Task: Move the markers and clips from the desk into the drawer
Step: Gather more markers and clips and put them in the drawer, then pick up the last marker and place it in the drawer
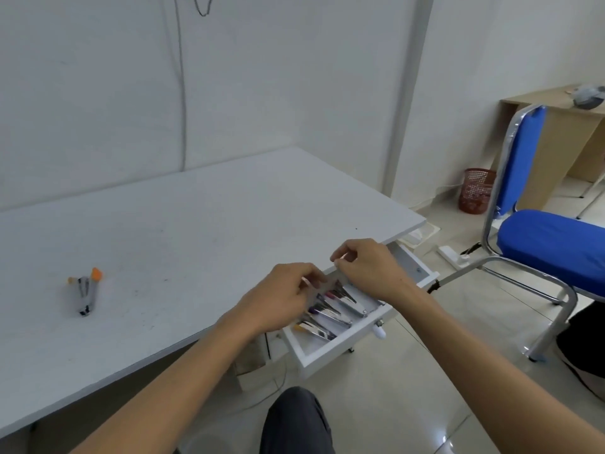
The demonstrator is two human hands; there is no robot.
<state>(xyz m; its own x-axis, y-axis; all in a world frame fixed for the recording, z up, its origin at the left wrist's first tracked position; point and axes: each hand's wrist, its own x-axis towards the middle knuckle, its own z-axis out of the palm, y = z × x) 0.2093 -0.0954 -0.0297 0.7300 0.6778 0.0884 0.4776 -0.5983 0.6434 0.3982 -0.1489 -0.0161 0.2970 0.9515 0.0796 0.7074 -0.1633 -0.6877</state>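
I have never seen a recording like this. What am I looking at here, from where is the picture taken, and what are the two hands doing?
There is no machine here. A camera worn on a person's head looks down at their own bare hands. They sit at a white desk with its small drawer pulled open. Several markers with metal clips lie in rows inside it. The left hand reaches into the drawer among them. The right hand hovers over the drawer's far edge, its fingers pinched; whether they hold anything is too small to tell. One orange marker with a clip remains on the desk, far to the left.
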